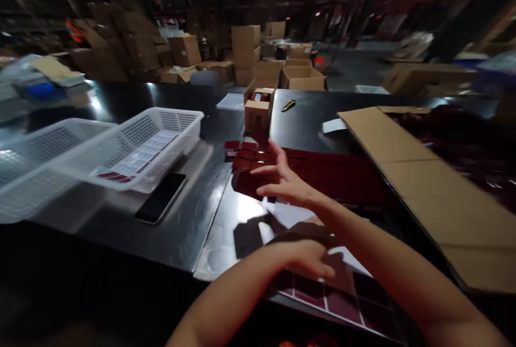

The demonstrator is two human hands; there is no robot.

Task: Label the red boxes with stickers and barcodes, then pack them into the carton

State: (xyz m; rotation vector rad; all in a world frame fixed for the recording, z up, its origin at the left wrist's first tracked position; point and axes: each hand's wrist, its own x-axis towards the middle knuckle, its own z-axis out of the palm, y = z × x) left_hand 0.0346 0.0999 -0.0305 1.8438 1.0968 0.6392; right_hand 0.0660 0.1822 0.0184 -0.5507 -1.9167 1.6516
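Glossy black table (169, 228), dim warehouse behind.

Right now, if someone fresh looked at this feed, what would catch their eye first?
Probably the two bare arms at centre: the right hand reaches with spread fingers over the dark red packets laid in rows on the glossy black table, while the left hand rests on a sheet of red labels near the front edge. To the left stand white mesh baskets with a black phone beside them; a large flat cardboard sheet lies to the right.
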